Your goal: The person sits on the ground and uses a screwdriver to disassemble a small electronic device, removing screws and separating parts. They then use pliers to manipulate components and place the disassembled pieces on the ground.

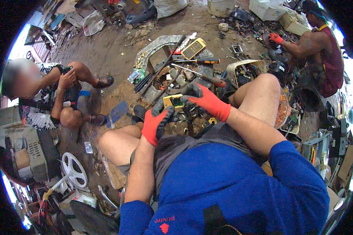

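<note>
Both my hands wear red gloves with dark grey palms. My left hand (pixel 157 122) and my right hand (pixel 205 100) together grip a small circuit board (pixel 173 101) with a yellow frame and green middle, held between my bare knees. The left fingers close on its lower left edge, the right fingers on its right side. Below it, between my hands, hangs a dark part (pixel 189 117) that I cannot make out.
A grey slab (pixel 161 43) ahead carries screwdrivers (pixel 202 60), rods, a yellow device (pixel 194 47) and scrap parts. A white basket (pixel 245 70) of parts stands by my right knee. One person sits at left with a phone, another in red gloves works at upper right. Scrap lies all around.
</note>
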### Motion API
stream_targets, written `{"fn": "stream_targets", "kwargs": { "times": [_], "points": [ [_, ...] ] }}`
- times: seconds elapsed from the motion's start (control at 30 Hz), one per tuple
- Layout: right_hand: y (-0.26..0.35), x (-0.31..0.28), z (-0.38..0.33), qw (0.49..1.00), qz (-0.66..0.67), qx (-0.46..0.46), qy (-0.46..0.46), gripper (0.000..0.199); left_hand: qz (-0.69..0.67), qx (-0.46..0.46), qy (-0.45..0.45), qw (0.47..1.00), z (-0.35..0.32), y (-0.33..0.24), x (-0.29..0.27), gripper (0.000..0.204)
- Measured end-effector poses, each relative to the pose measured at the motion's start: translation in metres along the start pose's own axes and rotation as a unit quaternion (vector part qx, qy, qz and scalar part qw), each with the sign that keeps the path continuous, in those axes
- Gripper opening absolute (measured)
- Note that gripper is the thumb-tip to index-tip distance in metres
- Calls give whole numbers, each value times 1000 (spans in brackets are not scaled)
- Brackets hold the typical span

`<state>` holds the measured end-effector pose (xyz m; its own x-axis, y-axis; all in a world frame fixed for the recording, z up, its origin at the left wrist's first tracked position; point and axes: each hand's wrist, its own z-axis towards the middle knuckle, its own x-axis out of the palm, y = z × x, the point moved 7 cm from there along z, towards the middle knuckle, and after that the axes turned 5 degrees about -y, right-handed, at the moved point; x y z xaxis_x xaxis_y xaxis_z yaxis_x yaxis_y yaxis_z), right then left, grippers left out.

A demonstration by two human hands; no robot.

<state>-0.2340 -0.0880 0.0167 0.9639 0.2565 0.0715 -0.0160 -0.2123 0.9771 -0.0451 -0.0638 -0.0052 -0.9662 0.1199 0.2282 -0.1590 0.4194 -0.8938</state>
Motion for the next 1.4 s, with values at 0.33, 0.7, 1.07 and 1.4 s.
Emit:
{"fn": "stream_targets", "kwargs": {
  "times": [0.33,0.7,1.07,1.4],
  "points": [
    [-36,6,9,997,62,17,39,33,87,55,-36,994,8,10,-3,39],
    [0,-39,19,913,-362,-137,-132,44,-123,107,-17,987,10,-14,-2,32],
    [-11,-164,46,747,-583,-60,-314,60,-115,110,-45,986,1,-25,0,24],
    [-19,-151,95,705,-686,-92,-152,51,-104,116,-32,987,11,-13,0,21]
  ]
}}
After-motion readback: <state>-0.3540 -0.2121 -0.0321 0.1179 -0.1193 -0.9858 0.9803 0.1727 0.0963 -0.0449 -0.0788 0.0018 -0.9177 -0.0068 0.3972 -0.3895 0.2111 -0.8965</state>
